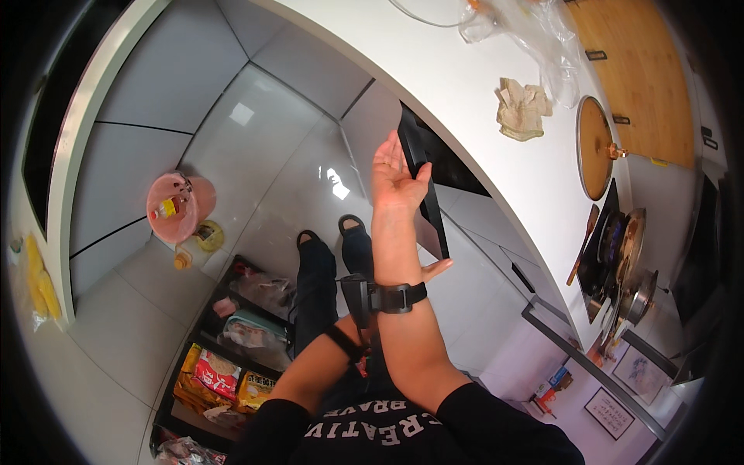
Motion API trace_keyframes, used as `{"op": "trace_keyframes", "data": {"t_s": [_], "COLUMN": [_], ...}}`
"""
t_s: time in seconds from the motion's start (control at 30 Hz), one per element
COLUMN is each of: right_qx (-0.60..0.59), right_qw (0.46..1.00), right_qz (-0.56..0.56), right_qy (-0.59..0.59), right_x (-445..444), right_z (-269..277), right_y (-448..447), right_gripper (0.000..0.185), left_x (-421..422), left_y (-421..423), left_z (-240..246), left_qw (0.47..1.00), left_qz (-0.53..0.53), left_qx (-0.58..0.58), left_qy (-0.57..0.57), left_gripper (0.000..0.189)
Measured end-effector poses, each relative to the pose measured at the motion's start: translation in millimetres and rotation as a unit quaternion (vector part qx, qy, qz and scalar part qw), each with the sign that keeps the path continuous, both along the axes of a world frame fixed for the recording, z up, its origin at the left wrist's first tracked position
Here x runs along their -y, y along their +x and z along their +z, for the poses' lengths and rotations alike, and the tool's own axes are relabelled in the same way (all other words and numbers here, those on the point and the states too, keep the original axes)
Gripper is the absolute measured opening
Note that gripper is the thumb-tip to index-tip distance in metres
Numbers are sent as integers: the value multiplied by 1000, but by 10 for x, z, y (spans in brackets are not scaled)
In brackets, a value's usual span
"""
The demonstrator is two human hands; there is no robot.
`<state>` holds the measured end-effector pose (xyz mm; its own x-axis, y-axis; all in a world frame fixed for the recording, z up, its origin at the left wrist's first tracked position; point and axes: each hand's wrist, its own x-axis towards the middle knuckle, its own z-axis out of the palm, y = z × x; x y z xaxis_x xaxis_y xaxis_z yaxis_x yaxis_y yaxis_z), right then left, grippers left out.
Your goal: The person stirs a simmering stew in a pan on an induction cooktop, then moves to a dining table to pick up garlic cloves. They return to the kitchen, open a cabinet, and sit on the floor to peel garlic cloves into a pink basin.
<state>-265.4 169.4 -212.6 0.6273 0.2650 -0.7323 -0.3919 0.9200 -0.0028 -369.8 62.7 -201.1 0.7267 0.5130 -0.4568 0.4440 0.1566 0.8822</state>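
Observation:
My right hand (400,177) is palm up, fingers extended, at the outer face of a black-edged drawer or appliance door (431,212) that stands out from under the white counter. Its thumb lies apart, across the dark edge, and nothing rests in the palm. My left forearm (317,366) crosses beneath the right one. Most of my left hand (437,269) is hidden behind the right forearm; only a finger or thumb sticks out near the panel's lower end. A black strap-mounted device (378,297) sits at my right wrist.
The white countertop (465,75) carries a folded cloth (523,109), clear plastic bags (537,38), a glass lid (594,148) and a stove with pans (625,250). On the floor stand a pink bin (200,200), a yellowish container (209,235) and a black rack (200,340) of packaged food.

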Motion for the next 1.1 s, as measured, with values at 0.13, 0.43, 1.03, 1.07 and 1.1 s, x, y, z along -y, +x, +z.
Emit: {"op": "trace_keyframes", "data": {"t_s": [0.13,0.43,1.03,1.07,1.1], "right_qx": [-33,-41,151,124,140], "right_qw": [999,999,886,900,909], "right_qz": [-18,3,386,339,297], "right_qy": [15,-19,-207,-246,-255], "right_x": [-1,-2,2940,3153,3372], "right_z": [18,92,454,351,274], "right_y": [0,32,360,491,605], "right_gripper": [47,44,32,31,31], "left_x": [-29,104,545,595,717], "left_y": [326,309,185,129,85], "left_z": [158,-55,-970,-968,-955], "left_qw": [978,991,981,977,971], "left_qz": [14,53,186,200,214], "left_qx": [-33,11,9,0,-27], "left_qy": [206,125,-51,-67,-101], "left_gripper": [105,54,50,49,49]}}
